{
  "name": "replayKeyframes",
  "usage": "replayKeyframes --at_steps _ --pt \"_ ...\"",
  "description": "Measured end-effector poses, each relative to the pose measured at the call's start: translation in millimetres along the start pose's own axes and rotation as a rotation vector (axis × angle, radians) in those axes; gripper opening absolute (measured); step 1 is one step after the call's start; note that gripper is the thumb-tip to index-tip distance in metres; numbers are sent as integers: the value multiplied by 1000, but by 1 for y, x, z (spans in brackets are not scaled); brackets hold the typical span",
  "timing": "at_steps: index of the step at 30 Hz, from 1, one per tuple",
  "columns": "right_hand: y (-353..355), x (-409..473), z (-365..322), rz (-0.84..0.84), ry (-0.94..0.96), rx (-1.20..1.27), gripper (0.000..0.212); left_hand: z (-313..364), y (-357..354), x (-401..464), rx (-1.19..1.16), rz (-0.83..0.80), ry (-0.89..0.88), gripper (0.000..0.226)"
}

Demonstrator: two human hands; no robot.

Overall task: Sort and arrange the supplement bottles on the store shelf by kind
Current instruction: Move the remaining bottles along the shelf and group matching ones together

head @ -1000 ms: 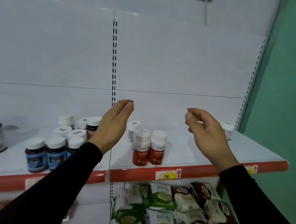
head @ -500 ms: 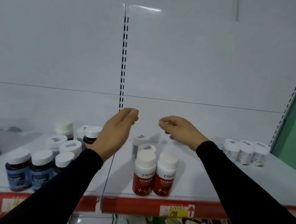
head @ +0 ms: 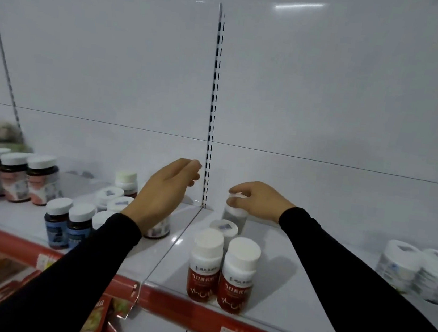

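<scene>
head view had the shelf point(head: 294, 284) in front of me, its red front lip running from 9 o'clock down toward 5. my right hand point(head: 259, 200) was at about 1 o'clock from the frame's centre, fingertips point(head: 231, 201) curled over the white cap of a grey bottle point(head: 234, 214) standing at the back, just right of the slotted upright point(head: 209, 136). i gripped it from above by the cap, i judged, because its sides were boxed in by the wall behind and a white-capped bottle point(head: 224, 229) just in front. my left hand point(head: 162, 196) hung above the shelf at about 11 o'clock, fingers loosely bent and holding nothing, free to steady or take whatever came next.

two red-labelled bottles point(head: 221, 275) stood touching near the front lip at 6 o'clock. a cluster of blue-labelled bottles point(head: 68, 225) sat at 8 o'clock, dark jars with pink labels point(head: 25, 178) at 9 o'clock, and pale tubs point(head: 418, 268) at 3 o'clock.

open room lay between the red pair and the pale tubs, a bare stretch of shelf. i reckoned the safest path for the grey bottle was straight up first, then across, since a low drag toward me would knock the bottles in front toward the lip.
</scene>
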State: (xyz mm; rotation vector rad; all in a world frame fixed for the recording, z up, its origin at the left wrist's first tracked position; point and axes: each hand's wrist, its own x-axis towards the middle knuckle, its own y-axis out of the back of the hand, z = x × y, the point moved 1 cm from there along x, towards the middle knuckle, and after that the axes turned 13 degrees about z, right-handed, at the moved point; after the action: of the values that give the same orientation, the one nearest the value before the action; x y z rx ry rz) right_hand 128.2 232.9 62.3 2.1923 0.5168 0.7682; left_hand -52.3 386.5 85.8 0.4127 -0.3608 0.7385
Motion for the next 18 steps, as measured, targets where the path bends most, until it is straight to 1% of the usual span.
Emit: replayKeyframes --at_steps 4,6,8,12,15,18 --pt "46 -14 6 137 -69 340 29 26 -20 -5 31 -10 -54 26" --pt "73 -22 2 188 -79 468 28 44 -34 -7 75 -35 -83 28" --pt "98 -32 -4 231 -61 539 33 62 -51 -12 114 -83 -108 38" --pt "136 -54 -19 287 10 598 33 89 -77 -29 85 -189 -114 54" --pt "149 -69 -29 353 32 575 42 102 -88 -38 -68 -267 -90 46" --pt "154 -81 -32 410 9 523 55 110 -96 -45 -115 -305 -94 45"
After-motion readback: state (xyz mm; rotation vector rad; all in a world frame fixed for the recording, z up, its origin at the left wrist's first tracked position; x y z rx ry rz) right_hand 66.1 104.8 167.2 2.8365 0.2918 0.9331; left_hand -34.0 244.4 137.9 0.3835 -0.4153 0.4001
